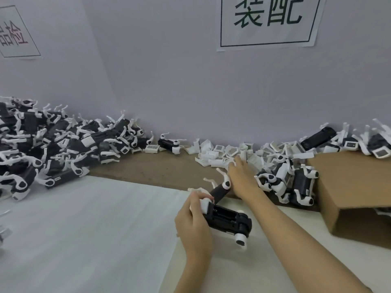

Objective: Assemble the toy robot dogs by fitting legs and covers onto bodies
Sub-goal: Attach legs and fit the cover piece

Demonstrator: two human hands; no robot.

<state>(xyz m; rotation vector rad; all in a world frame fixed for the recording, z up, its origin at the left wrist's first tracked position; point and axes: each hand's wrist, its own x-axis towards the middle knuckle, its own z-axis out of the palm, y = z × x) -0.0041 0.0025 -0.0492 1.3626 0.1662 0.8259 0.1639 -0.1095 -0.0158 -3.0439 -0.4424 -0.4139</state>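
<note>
Left hand (pixel 195 220) grips black dog body (pixel 227 220), long axis 10-to-4 o'clock, battery bay up; right hand (pixel 241 176), fingers loose and holding nothing, reaches to 12 o'clock toward white cover pile (pixel 224 154) just beyond fingertips, nearer than left.

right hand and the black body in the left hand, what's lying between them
In the head view, a second black toy body with white legs lies between the right hand and the black body gripped by the left hand.
</note>
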